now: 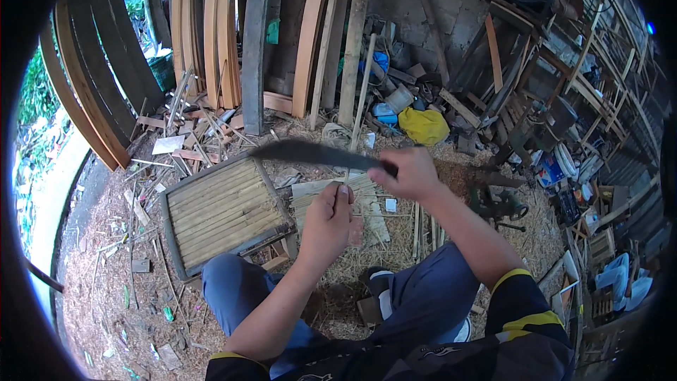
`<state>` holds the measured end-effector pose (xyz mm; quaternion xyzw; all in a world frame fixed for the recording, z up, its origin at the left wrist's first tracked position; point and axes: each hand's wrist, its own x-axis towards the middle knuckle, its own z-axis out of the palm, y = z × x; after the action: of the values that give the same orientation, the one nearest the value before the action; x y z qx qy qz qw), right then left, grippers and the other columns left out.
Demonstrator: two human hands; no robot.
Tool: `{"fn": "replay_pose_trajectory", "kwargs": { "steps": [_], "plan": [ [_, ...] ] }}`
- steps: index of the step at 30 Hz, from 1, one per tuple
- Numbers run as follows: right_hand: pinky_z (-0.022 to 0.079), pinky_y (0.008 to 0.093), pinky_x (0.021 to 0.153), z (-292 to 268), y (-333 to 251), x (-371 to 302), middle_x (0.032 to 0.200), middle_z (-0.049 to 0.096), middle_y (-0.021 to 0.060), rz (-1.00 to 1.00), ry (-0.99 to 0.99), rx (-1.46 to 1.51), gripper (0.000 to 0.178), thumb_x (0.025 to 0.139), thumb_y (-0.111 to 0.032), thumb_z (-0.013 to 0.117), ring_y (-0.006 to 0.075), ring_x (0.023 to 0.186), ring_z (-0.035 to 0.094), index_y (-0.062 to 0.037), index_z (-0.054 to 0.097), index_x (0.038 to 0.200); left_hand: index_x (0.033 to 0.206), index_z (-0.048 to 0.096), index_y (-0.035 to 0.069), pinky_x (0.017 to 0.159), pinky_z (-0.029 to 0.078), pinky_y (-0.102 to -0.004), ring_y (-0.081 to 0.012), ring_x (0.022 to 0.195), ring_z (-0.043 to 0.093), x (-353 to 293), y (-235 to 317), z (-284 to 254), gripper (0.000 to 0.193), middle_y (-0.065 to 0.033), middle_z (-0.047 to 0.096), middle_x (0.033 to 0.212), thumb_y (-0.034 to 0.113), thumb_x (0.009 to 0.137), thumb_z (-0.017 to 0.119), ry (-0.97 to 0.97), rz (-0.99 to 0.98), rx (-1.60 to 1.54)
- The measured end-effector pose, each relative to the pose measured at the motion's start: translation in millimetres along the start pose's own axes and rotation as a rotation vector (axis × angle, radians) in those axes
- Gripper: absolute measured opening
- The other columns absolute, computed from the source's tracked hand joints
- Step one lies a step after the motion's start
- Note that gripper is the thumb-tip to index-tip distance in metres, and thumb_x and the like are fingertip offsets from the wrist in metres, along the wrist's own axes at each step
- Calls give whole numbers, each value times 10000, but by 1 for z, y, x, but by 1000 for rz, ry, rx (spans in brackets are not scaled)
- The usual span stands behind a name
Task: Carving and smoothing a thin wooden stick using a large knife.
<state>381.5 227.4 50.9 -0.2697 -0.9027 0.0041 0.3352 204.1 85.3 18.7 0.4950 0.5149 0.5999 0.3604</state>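
My right hand (409,175) is closed round the handle of a machete (303,152). Its long dark blade points left, roughly level, above the far side of my left hand. My left hand (328,217) is closed, thumb against the fingers, pinching a thin pale strip of wood or bamboo (346,175); only its tip shows above the fingers. Whether the blade touches the strip, I cannot tell. Beyond and beside my hands, many thin pale strips (365,189) lie in a pile on the ground. Left of my left hand is a dark-framed panel of bamboo slats (222,210).
Wood shavings (106,268) cover the ground. Long planks (222,35) lean along the far side. A yellow bag (424,126) lies among scraps beyond my right hand. A dark metal vise-like tool (497,197) stands to the right, near heaped wood, and white tubs (613,275).
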Motion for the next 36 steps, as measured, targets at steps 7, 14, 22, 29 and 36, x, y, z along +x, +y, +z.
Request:
{"fn": "replay_pose_trajectory", "kwargs": {
  "steps": [7,14,22,29,36],
  "plan": [
    [528,460,575,0,6,5,628,642,121,148,4,-63,601,863,-675,659,365,583,658,-93,697,721,912,558,-6,591,403,-344,-147,592,478,1,2,-5,288,-93,495,657,212,1080,472,8,-87,-10],
    [519,455,560,-5,13,9,607,633,142,22,-25,-147,595,885,-650,643,366,572,658,-86,677,700,921,566,2,587,395,-355,-139,589,442,-1,1,-4,284,-74,472,639,227,1075,485,11,-77,65],
    [494,437,516,-4,-11,4,544,593,124,-119,-80,-164,629,885,-677,632,347,529,641,-87,646,668,972,582,-13,610,427,-362,-194,600,492,-1,3,-10,224,-115,552,684,184,1060,522,90,1,131],
    [486,437,516,-2,-14,2,571,605,103,-99,-56,-240,538,871,-609,696,344,541,639,-97,653,714,1031,593,-33,617,443,-361,-207,626,510,0,2,-4,200,-145,581,733,160,1047,544,56,-28,196],
    [528,446,544,8,2,2,549,603,115,41,-72,-175,647,865,-717,628,345,562,669,-96,669,690,1038,590,-29,600,428,-375,-204,614,505,2,-11,4,179,-147,564,702,147,1032,562,77,13,110]
  ]
}}
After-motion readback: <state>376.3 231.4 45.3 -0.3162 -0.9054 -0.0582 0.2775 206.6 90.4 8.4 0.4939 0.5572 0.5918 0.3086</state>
